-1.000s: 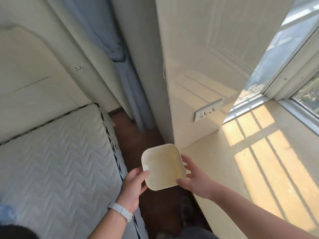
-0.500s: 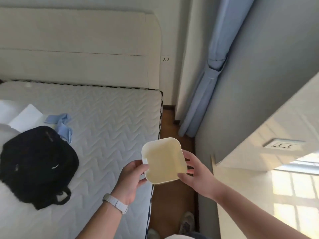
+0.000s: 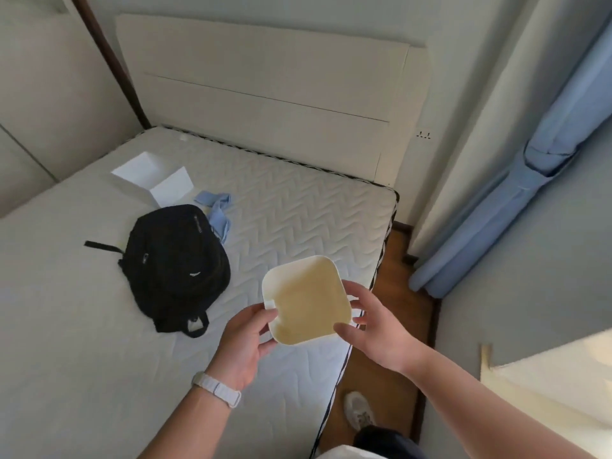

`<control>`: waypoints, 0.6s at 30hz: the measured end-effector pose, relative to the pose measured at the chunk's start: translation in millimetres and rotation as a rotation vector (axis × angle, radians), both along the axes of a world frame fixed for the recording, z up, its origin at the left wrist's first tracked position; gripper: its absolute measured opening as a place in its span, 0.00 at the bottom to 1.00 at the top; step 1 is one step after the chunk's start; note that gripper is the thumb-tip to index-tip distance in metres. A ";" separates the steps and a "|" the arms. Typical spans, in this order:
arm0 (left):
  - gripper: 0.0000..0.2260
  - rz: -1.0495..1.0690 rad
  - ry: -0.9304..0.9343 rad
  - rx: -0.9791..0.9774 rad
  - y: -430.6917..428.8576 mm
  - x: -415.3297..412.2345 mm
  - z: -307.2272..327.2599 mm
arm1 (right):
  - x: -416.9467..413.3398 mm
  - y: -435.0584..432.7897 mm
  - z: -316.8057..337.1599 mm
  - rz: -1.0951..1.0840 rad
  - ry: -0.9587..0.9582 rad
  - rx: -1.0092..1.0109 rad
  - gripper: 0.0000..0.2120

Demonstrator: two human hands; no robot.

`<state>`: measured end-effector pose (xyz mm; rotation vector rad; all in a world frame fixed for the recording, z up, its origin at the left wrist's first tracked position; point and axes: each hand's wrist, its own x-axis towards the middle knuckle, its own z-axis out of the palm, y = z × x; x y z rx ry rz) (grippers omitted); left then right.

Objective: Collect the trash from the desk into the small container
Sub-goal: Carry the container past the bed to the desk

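View swung to bed [image 3: 298, 200] | both hands grip small container [image 3: 306, 301]: L [image 3: 243, 342] near edge, R [image 3: 377, 329] far side

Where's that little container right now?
The small container sits low in the head view's centre, held between the left hand and right hand, over the mattress edge.

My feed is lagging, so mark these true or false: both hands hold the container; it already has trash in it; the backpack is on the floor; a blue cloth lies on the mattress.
1. Both hands hold the container. True: the left hand and right hand grip the small container at opposite edges.
2. It has trash in it. False: its inside looks empty.
3. The backpack is on the floor. False: the black backpack lies on the mattress.
4. A blue cloth lies on the mattress. True: the blue cloth lies beside the backpack.
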<state>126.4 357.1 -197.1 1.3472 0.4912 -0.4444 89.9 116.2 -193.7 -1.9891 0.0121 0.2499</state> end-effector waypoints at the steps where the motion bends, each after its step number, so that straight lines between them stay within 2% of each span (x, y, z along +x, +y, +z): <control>1: 0.06 0.026 0.005 -0.001 3.0 0.2 0.0 | 5.9 2.2 -1.1 0.022 0.005 0.005 0.30; 12: 0.10 0.303 0.023 0.101 22.3 9.3 13.4 | 91.5 27.2 -6.4 0.305 0.033 0.090 0.31; 18: 0.10 0.514 0.043 0.177 27.8 3.0 23.0 | 134.7 51.5 -8.5 0.534 0.056 0.098 0.30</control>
